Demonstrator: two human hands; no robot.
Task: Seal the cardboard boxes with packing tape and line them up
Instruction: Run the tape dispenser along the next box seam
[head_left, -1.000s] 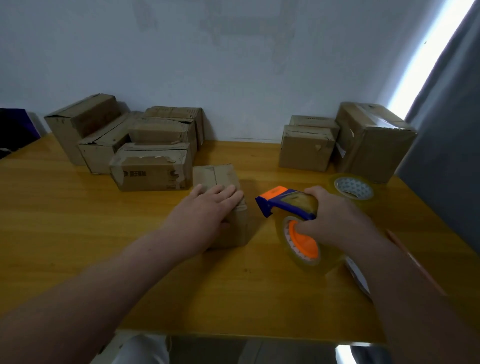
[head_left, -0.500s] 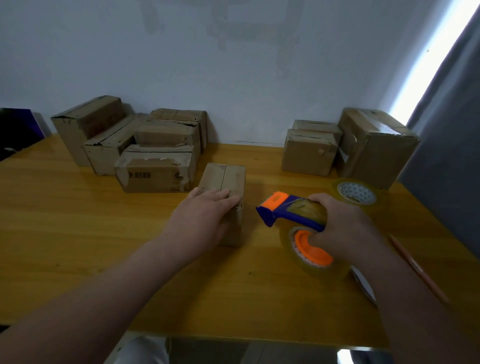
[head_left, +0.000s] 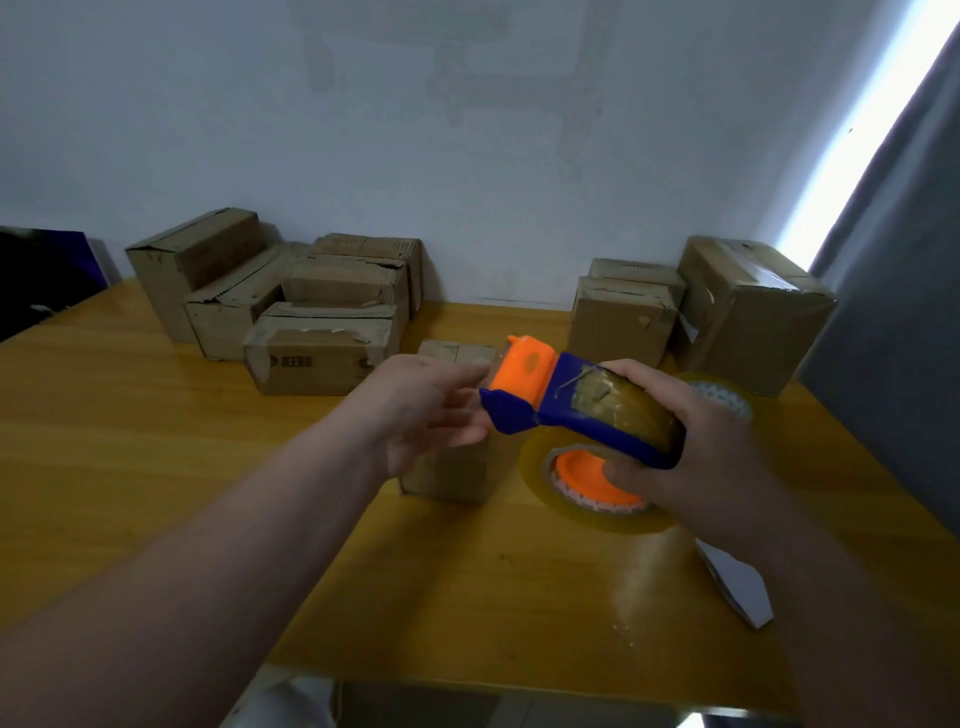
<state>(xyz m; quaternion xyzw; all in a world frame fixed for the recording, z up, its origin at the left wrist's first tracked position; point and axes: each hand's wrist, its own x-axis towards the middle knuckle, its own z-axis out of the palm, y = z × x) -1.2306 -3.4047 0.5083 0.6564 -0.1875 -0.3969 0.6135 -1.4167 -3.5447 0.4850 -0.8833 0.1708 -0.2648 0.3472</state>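
Note:
A small cardboard box (head_left: 451, 470) stands on the wooden table (head_left: 156, 441) in front of me, mostly hidden behind my left hand. My right hand (head_left: 691, 441) grips a blue and orange tape dispenser (head_left: 566, 410) loaded with a clear tape roll (head_left: 587, 483), held just right of the box. My left hand (head_left: 426, 410) hovers over the box with loose fingers reaching to the dispenser's orange front end; whether they pinch tape there is unclear.
Several cardboard boxes (head_left: 291, 306) are grouped at the back left. Three more boxes (head_left: 691, 317) stand at the back right, with a spare tape roll (head_left: 722, 397) before them. A white paper scrap (head_left: 737, 582) lies at the right.
My left hand lifted off the box top and moved right to the dispenser's front. My right hand raised the dispenser and brought it closer to the box.

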